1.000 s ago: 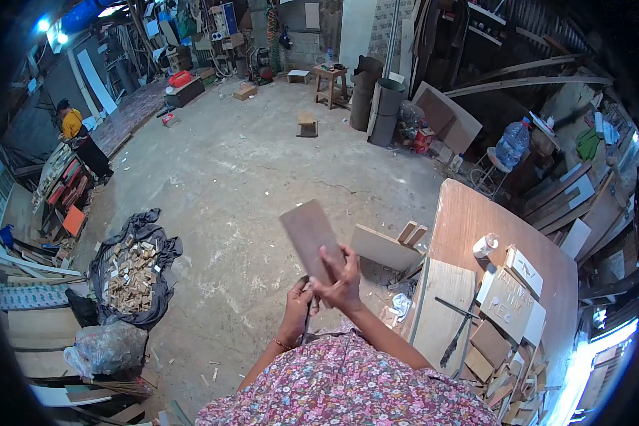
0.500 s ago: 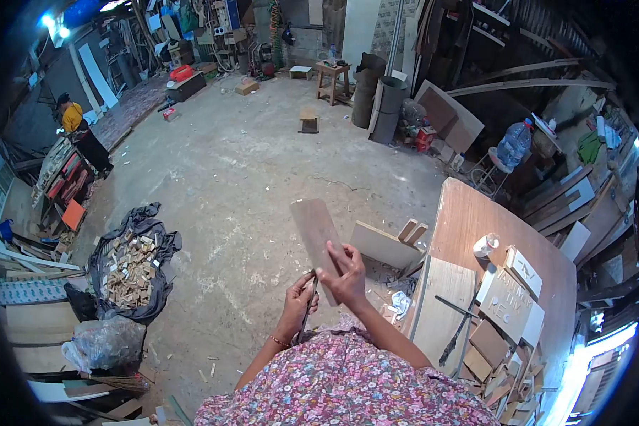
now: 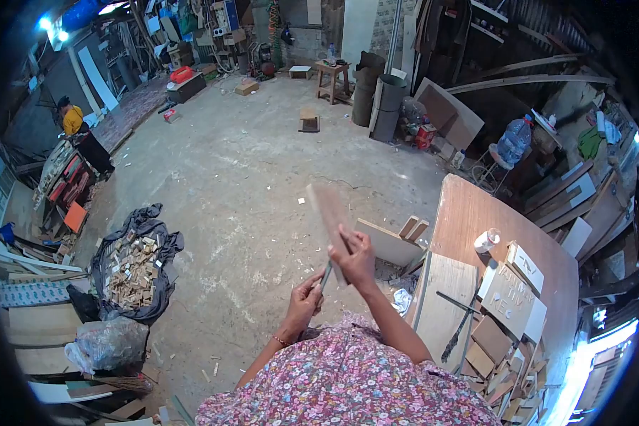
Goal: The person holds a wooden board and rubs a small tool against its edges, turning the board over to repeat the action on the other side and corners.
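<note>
My right hand (image 3: 356, 261) is closed around the lower part of a flat brown wooden board (image 3: 326, 207), its fingers across the face. The board points up and away from me, tilted and smeared by motion. Lower and to the left, my left hand (image 3: 302, 307) is wrapped around a thin dark strip, shaped like a narrow file (image 3: 326, 274). The strip's upper end reaches the lower edge of the board, beside my right thumb. Both hands are in front of my body, above the concrete floor.
On my right stands a wooden table (image 3: 461, 220) with a white jar (image 3: 486, 241), lettered boards (image 3: 511, 297) and offcuts. A pale panel (image 3: 383, 243) leans beside it. At left, a black sheet (image 3: 165, 284) holds wood scraps. A person in yellow (image 3: 72, 119) works farther back.
The board has swung to the right and turned more edge-on to me. My right hand has shifted right and up, and my left hand has moved slightly, with the strip still in it.
</note>
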`<state>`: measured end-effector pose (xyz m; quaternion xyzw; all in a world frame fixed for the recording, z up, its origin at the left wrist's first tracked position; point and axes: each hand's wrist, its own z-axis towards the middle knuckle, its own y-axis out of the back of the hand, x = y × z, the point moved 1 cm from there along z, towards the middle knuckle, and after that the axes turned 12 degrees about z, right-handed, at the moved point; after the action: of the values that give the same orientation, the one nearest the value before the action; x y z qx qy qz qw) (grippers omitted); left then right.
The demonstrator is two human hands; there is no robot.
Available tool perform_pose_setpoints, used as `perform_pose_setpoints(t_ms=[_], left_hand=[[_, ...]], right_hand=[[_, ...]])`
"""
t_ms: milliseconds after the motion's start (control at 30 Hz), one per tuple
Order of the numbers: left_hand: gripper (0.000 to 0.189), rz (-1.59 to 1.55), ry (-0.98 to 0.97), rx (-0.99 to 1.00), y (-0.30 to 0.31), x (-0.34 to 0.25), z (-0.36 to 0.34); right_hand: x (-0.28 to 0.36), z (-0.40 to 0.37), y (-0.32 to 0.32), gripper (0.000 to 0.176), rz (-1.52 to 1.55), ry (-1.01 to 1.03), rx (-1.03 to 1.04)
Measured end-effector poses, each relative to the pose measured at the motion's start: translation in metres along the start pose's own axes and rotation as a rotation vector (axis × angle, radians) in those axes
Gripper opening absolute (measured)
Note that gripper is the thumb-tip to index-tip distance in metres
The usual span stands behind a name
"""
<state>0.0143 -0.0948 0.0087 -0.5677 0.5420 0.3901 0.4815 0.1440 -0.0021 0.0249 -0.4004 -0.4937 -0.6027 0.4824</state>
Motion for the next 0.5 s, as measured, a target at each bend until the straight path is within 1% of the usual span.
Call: perform_pose_setpoints(t_ms=[33, 100, 133, 167, 200, 233, 300, 367, 400, 433, 467, 500], left_hand=[[0.036, -0.003, -0.028, 0.039, -0.002, -0.001, -0.001], [0.036, 0.035, -0.03, 0.017, -0.003, -0.003, -0.001], [0.036, 0.007, -0.015, 0.003, -0.002, -0.005, -0.002], [0.035, -0.023, 0.002, -0.012, -0.002, -0.006, -0.002], [0.035, -0.024, 0.004, -0.011, -0.001, -0.004, -0.001], [0.035, -0.047, 0.022, -0.043, 0.002, -0.002, 0.001], [0.035, -0.07, 0.037, -0.073, 0.002, -0.003, 0.005], [0.035, -0.045, 0.03, -0.051, 0.0, -0.003, 0.001], [0.035, -0.042, 0.035, -0.049, -0.001, 0.0, -0.002], [0.035, 0.004, 0.009, -0.013, -0.002, 0.001, -0.002], [0.035, 0.049, -0.017, 0.022, -0.003, 0.002, -0.003], [0.035, 0.052, -0.018, 0.025, -0.003, 0.001, -0.005]], right_hand=[[0.002, 0.007, 0.002, 0.056, 0.013, 0.0, -0.028], [-0.001, 0.008, 0.001, 0.056, 0.027, 0.001, -0.06], [-0.008, 0.003, -0.004, 0.056, 0.048, 0.08, -0.091], [0.001, -0.002, -0.007, 0.057, 0.067, 0.158, -0.121], [0.011, -0.015, -0.004, 0.057, -0.111, 0.181, -0.062], [0.014, -0.022, -0.003, 0.057, -0.113, 0.18, -0.062], [0.016, -0.029, -0.003, 0.057, -0.218, 0.297, -0.03], [0.006, -0.021, -0.003, 0.056, -0.223, 0.268, -0.021], [-0.003, -0.01, -0.003, 0.055, -0.141, 0.164, -0.047], [0.001, 0.003, 0.0, 0.054, -0.058, 0.066, -0.075], [0.01, 0.012, 0.009, 0.052, -0.096, 0.017, -0.044], [0.012, 0.011, 0.014, 0.052, -0.094, 0.017, -0.047]])
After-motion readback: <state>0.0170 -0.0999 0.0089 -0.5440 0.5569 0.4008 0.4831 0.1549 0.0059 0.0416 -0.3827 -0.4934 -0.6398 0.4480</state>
